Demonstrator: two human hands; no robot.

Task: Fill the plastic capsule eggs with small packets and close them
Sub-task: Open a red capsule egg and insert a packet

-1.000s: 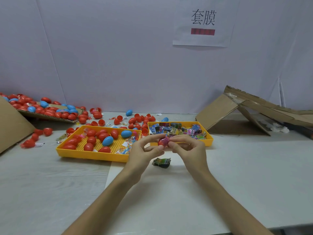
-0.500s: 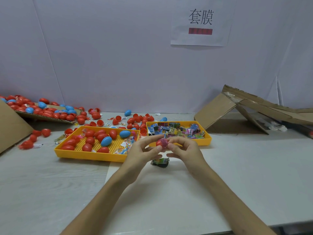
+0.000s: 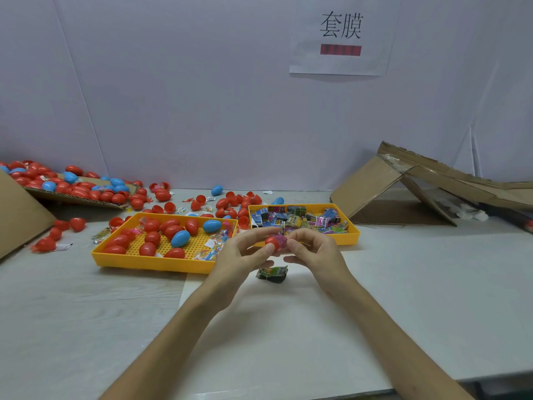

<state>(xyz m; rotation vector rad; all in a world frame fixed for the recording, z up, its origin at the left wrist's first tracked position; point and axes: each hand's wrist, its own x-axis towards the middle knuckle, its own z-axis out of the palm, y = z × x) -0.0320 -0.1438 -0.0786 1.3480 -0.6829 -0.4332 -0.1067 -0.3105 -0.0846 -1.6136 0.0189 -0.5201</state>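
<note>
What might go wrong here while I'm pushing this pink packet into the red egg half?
1. The crinkled pink packet sticks out of the red plastic egg half, so it may catch at the rim and keep the egg from closing.
2. The left hand holds the shell only by its fingertips while the right hand works on the packet. The shell could slip and drop near the dark packet lying on the table.

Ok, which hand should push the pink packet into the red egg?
The right hand: its fingers pinch the pink packet at the opening, while the left hand grips the red egg.
</note>
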